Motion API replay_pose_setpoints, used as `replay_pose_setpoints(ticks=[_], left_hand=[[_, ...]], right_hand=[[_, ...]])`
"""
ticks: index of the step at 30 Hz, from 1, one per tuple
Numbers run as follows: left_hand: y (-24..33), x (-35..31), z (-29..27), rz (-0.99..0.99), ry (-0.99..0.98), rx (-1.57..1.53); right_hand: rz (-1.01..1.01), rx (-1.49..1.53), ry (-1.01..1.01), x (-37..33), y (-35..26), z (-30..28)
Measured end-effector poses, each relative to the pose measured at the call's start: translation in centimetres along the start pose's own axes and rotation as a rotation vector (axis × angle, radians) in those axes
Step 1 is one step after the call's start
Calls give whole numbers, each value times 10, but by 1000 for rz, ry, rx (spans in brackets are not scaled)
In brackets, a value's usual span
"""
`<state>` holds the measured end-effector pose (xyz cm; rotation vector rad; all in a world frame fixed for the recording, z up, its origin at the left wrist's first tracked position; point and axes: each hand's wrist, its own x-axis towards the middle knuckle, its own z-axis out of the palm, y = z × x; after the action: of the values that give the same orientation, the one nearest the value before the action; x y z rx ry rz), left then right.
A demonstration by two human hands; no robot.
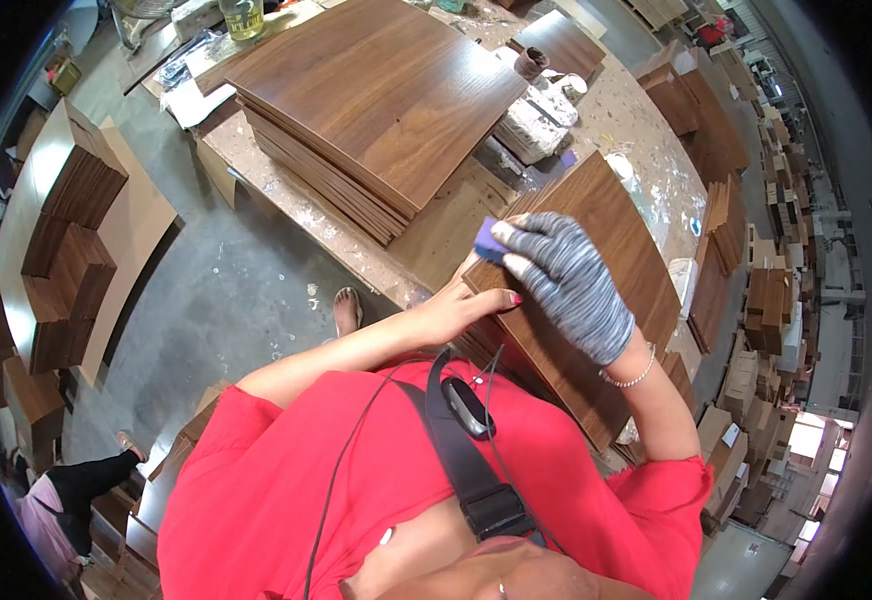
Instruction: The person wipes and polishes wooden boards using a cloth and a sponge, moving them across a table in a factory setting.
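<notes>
A brown wood-grain panel (606, 340) lies tilted on a stack in front of me. My bare left hand (464, 308) grips its near-left corner, the thumb on the top face and the other fingers partly hidden beyond the edge. My right hand (566, 280), in a grey striped knit glove with bare fingertips, is closed on a small purple sponge-like block (489, 241). The block is at the panel's left edge, just beyond my left hand. Whether it touches the edge is hard to make out.
A tall stack of brown panels (376, 95) stands on the stained worktable (656, 140). Behind the held panel sits a white-smeared block-shaped object (536, 125). A clear jar (244, 18) is at the far left. More panels (76, 220) stand left; another person (66, 500) is lower left.
</notes>
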<state>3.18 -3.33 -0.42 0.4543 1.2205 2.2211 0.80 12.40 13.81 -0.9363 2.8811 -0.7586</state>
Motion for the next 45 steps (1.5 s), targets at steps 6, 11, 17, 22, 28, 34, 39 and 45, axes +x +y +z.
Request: replay_pose_setpoints(ticks=[6, 11, 17, 22, 28, 34, 39, 45], left_hand=[[2, -1, -4, -73, -47, -24], [-18, 3, 2, -2, 47, -140], [-1, 1, 8, 5, 42, -73], [-4, 1, 6, -20, 50, -95], [-1, -1, 5, -106, 73, -46], [6, -3, 7, -158, 85, -63], [8, -2, 6, -193, 79, -63], [-3, -5, 6, -129, 155, 15]], right_hand=[[12, 75, 13, -1, -3, -1], [17, -16, 15, 2, 11, -3], [92, -70, 131, 7, 63, -19], [18, -71, 114, 1, 37, 1], [62, -177, 198, 12, 88, -16], [166, -299, 221, 35, 151, -34], [278, -323, 232, 49, 209, -46], [415, -208, 283, 51, 229, -56]])
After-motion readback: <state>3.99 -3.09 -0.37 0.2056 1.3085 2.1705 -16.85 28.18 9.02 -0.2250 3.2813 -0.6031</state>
